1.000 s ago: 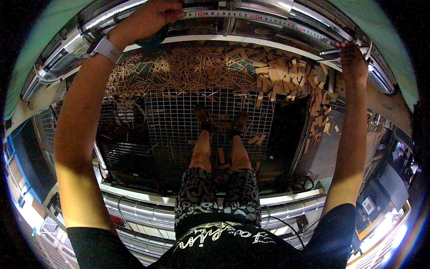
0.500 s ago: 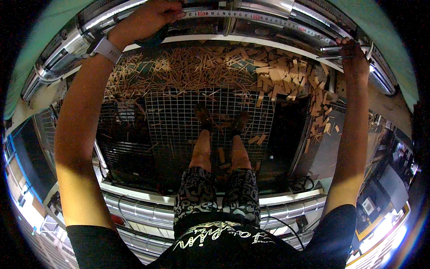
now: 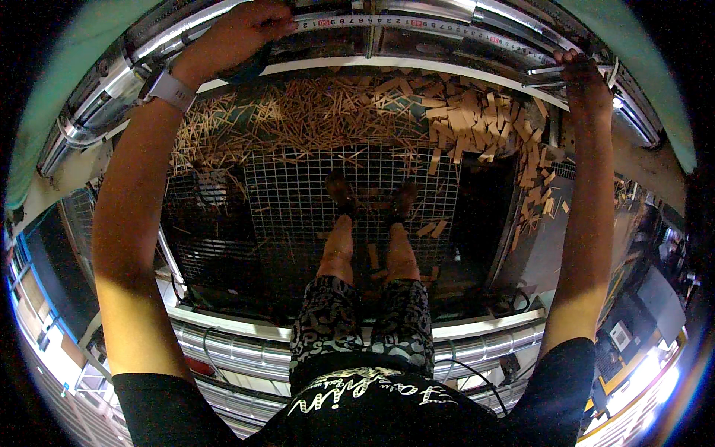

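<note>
A tape measure's pale blade [image 3: 402, 24] is stretched across the top of the view, along a shiny metal roller [image 3: 447, 6]. My left hand [image 3: 249, 33] is closed at the blade's left end, its fingertips pinching there. Under that palm a dark bluish object [image 3: 249, 67] shows in part; its kind is unclear. At the other end, my right hand [image 3: 587, 86] has its fingers curled where the blade runs up to them, beside a small metal bracket [image 3: 547, 72]. What lies inside the right fingers is mostly hidden.
Thin wood-coloured strips [image 3: 298, 108] and flat tan pieces [image 3: 477, 123] lie heaped beyond a wire-grid floor [image 3: 298, 171] where my feet stand. A white rail [image 3: 350, 62] runs before the roller. More metal rollers [image 3: 246, 350] cross behind my legs. Green sheeting hangs at both upper corners.
The view has shifted slightly, and both hands sit a little farther left in it. The blade stays stretched between them; neither hand has visibly let go.
</note>
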The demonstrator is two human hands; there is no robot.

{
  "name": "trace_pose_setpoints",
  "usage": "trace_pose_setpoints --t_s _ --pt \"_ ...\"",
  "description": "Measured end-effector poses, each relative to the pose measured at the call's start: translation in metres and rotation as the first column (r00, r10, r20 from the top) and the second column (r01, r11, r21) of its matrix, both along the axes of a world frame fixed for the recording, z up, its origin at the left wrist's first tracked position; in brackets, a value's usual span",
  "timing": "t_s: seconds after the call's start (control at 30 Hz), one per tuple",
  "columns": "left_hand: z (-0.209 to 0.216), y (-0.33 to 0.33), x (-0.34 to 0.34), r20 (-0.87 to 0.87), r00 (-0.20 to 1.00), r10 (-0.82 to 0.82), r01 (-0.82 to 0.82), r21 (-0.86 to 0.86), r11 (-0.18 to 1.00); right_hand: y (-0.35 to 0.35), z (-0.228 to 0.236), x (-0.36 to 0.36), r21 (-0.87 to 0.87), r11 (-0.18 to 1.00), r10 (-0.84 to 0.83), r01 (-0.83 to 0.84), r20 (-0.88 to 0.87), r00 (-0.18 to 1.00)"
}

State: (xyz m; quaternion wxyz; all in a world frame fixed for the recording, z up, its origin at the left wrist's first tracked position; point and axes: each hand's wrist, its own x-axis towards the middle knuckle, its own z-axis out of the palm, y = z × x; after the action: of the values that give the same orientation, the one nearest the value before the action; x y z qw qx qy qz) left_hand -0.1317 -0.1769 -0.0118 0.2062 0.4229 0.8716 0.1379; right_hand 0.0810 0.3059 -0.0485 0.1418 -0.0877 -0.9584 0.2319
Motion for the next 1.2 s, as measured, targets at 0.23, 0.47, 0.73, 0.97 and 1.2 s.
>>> trace_pose_setpoints --t_s 0.23,0.47,0.73,0.97,1.2 --pt "-0.015 -0.010 -0.005 -0.091 0.993 -0.080 0.091 0.123 0.988 -0.019 0.012 -0.006 -0.175 0.973 -0.136 0.152 0.099 0.986" --pt "-0.006 -0.006 -0.003 0.055 0.998 -0.042 0.041 0.018 0.999 -0.015 0.007 0.000 0.035 0.977 -0.215 0.212 0.104 0.971" --pt "-0.002 -0.002 0.005 -0.045 0.998 -0.040 0.043 0.065 0.997 0.011 -0.006 0.011 0.271 0.963 -0.009 -0.016 0.093 0.996" --pt "-0.005 -0.009 0.003 0.018 1.000 0.022 -0.023 0.043 0.999 -0.024 0.016 -0.007 0.004 0.994 -0.105 0.105 0.141 0.985" --pt "-0.008 -0.005 0.001 0.020 1.000 0.004 -0.005 0.054 0.999 0.004 -0.003 0.006 -0.039 0.993 -0.110 0.115 0.118 0.987"
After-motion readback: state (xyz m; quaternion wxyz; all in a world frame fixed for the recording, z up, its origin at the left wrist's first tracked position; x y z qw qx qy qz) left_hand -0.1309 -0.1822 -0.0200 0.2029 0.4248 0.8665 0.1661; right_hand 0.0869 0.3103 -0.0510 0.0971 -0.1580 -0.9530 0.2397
